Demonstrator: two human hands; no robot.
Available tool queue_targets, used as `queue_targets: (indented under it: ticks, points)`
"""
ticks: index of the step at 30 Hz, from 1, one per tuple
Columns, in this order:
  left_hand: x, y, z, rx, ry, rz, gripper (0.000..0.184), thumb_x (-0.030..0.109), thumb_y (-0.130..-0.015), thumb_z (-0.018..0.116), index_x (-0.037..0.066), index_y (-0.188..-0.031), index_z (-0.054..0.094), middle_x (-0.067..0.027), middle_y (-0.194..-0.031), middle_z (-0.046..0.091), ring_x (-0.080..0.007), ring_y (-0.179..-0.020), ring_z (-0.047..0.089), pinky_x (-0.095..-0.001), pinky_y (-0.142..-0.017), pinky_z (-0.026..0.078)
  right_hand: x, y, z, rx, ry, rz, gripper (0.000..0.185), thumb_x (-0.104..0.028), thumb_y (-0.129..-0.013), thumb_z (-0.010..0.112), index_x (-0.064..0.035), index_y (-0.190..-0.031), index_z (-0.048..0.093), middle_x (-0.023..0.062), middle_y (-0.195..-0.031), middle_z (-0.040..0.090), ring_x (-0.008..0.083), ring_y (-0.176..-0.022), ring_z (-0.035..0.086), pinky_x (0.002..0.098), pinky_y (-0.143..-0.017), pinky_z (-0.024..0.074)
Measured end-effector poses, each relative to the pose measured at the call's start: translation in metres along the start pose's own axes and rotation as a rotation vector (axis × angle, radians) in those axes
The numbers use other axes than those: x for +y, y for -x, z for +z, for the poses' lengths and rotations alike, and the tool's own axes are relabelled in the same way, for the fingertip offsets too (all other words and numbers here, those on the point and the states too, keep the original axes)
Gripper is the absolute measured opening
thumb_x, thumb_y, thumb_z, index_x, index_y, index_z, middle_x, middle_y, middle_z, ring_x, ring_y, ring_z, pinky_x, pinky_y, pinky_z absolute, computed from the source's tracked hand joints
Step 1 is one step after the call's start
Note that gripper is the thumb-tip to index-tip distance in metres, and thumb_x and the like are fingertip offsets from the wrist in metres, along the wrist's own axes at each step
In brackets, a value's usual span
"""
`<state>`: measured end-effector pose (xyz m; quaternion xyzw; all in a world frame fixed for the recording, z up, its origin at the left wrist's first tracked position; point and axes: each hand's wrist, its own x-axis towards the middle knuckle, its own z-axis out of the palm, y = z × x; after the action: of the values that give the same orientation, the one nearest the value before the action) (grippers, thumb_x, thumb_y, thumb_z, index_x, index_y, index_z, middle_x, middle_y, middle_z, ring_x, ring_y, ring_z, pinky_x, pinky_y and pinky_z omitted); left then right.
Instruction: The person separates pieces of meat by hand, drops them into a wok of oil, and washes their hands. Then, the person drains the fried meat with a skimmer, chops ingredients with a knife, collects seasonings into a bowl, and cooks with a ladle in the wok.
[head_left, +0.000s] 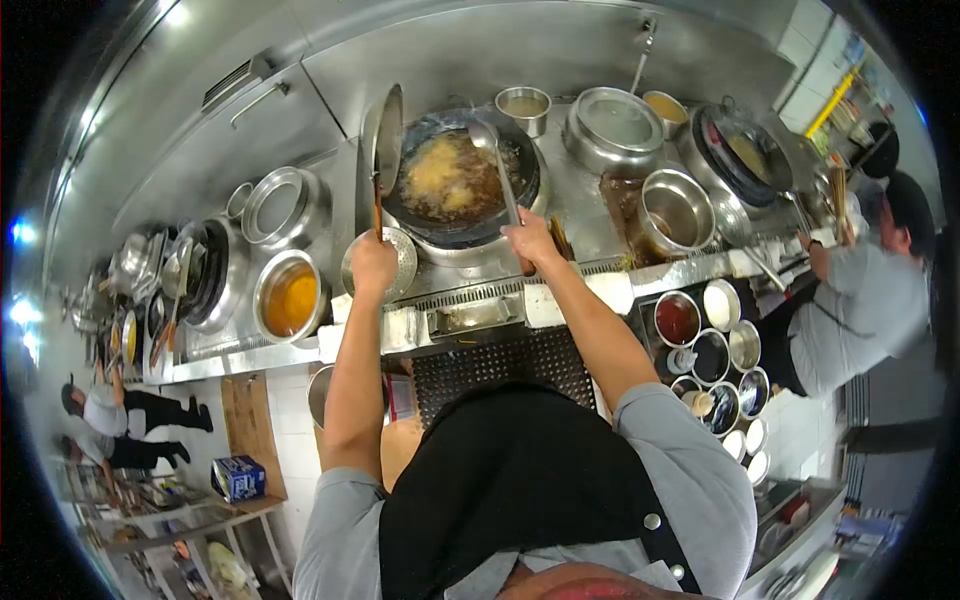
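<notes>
My left hand (374,266) is wrapped round the handle of a round strainer (389,135), which stands nearly edge-on at the wok's left rim. In my right hand (531,242) is the handle of a metal ladle (484,135), its bowl over the far right part of the wok. Food (440,178) in pale yellow clumps floats in bubbling brown liquid inside the dark wok (530,180). Below my left hand, a perforated round skimmer (400,268) lies on the stove, partly hidden by the hand.
A pot of orange liquid (290,300) stands left; a lidded pot (615,130) and an open pot (677,210) stand right. Seasoning bowls (678,318) fill the lower right. A person (860,300) works at the right wok; others stand far left.
</notes>
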<state>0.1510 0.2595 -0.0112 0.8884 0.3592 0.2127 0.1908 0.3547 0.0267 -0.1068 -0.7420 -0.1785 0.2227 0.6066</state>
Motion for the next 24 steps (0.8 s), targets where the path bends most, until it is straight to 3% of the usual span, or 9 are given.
queue_targets:
  ticks: [3,4,5,7,8,10,15,16,24]
  points:
    - [-0.01,-0.006,0.015,-0.14,0.018,-0.091,0.023,0.015,-0.089,0.058,-0.005,-0.095,0.066,-0.0312,-0.096,0.069,-0.0508,-0.096,0.065,-0.0578,-0.088,0.05,0.005,-0.031,0.014,-0.199,-0.228,0.215,0.033,-0.015,-0.093,0.07,-0.0002,-0.122,0.062,0.0041,-0.067,0.06,0.015,-0.053,0.057,0.0321,-0.049,0.0451]
    - [-0.032,-0.011,0.04,-0.105,0.006,-0.026,0.018,0.013,-0.09,0.056,-0.004,-0.092,0.065,-0.0257,-0.083,0.07,-0.0432,-0.079,0.07,-0.0537,-0.074,0.055,0.02,-0.042,0.025,-0.232,-0.345,0.232,0.026,-0.016,-0.096,0.069,-0.0035,-0.116,0.057,0.0013,-0.067,0.057,0.013,-0.051,0.053,0.0312,-0.047,0.0446]
    - [-0.029,-0.01,0.038,-0.093,0.015,-0.035,0.018,0.013,-0.09,0.056,-0.004,-0.092,0.065,-0.0257,-0.083,0.07,-0.0432,-0.079,0.07,-0.0537,-0.074,0.055,0.008,-0.033,0.03,-0.242,-0.332,0.225,0.026,-0.016,-0.096,0.069,-0.0035,-0.116,0.057,0.0013,-0.067,0.057,0.013,-0.051,0.053,0.0312,-0.047,0.0446]
    - [-0.016,-0.006,0.041,-0.423,0.627,-0.417,0.014,0.01,-0.092,0.056,-0.002,-0.091,0.062,-0.0146,-0.069,0.064,-0.0274,-0.059,0.064,-0.0424,-0.054,0.052,-0.012,-0.013,0.04,-0.223,-0.734,0.411,0.029,-0.015,-0.096,0.068,-0.0065,-0.116,0.05,0.0002,-0.069,0.056,0.0122,-0.05,0.052,0.0298,-0.046,0.0448]
    - [-0.008,-0.003,0.038,-0.415,0.646,-0.422,0.014,0.01,-0.092,0.056,-0.002,-0.091,0.062,-0.0146,-0.069,0.064,-0.0274,-0.059,0.064,-0.0424,-0.054,0.052,-0.012,-0.014,0.043,-0.281,-0.746,0.406,0.032,-0.013,-0.096,0.067,-0.0093,-0.119,0.046,-0.0004,-0.071,0.056,0.0119,-0.05,0.051,0.0296,-0.045,0.0437]
    - [0.0,0.0,0.033,-0.439,0.902,-0.51,0.008,0.007,-0.092,0.057,0.0,-0.089,0.059,-0.006,-0.065,0.057,-0.0144,-0.052,0.054,-0.0314,-0.045,0.045,-0.013,-0.012,0.047,-0.303,-0.634,0.359,0.028,-0.012,-0.096,0.067,-0.0103,-0.115,0.047,-0.0003,-0.07,0.055,0.0117,-0.05,0.052,0.0297,-0.044,0.0433]
    - [-0.035,-0.002,0.045,-0.527,1.28,-0.536,0.007,0.008,-0.093,0.059,0.001,-0.094,0.058,-0.0059,-0.071,0.059,-0.0144,-0.05,0.052,-0.0302,-0.043,0.043,-0.043,0.011,0.027,-0.315,-0.193,0.154,0.049,-0.008,-0.091,0.069,-0.0044,-0.139,0.055,0.0008,-0.07,0.057,0.0114,-0.053,0.052,0.0302,-0.047,0.0449]
    - [-0.044,-0.003,0.045,-0.552,1.384,-0.539,0.009,0.009,-0.095,0.059,0.001,-0.1,0.057,-0.0053,-0.074,0.06,-0.0127,-0.05,0.051,-0.0283,-0.043,0.042,-0.046,0.016,0.022,-0.246,0.019,0.135,0.074,-0.008,-0.089,0.07,-0.0068,-0.157,0.039,0.0029,-0.076,0.06,0.0114,-0.056,0.054,0.0293,-0.05,0.0462]
    - [-0.09,0.002,0.011,-0.71,1.694,-0.55,0.008,0.006,-0.096,0.058,0.003,-0.101,0.053,-0.0047,-0.076,0.058,-0.0122,-0.052,0.051,-0.0272,-0.044,0.044,-0.081,0.125,0.045,0.008,0.127,-0.023,0.076,-0.01,-0.087,0.069,-0.0108,-0.157,0.04,0.0028,-0.076,0.064,0.0105,-0.057,0.054,0.03,-0.054,0.0482]
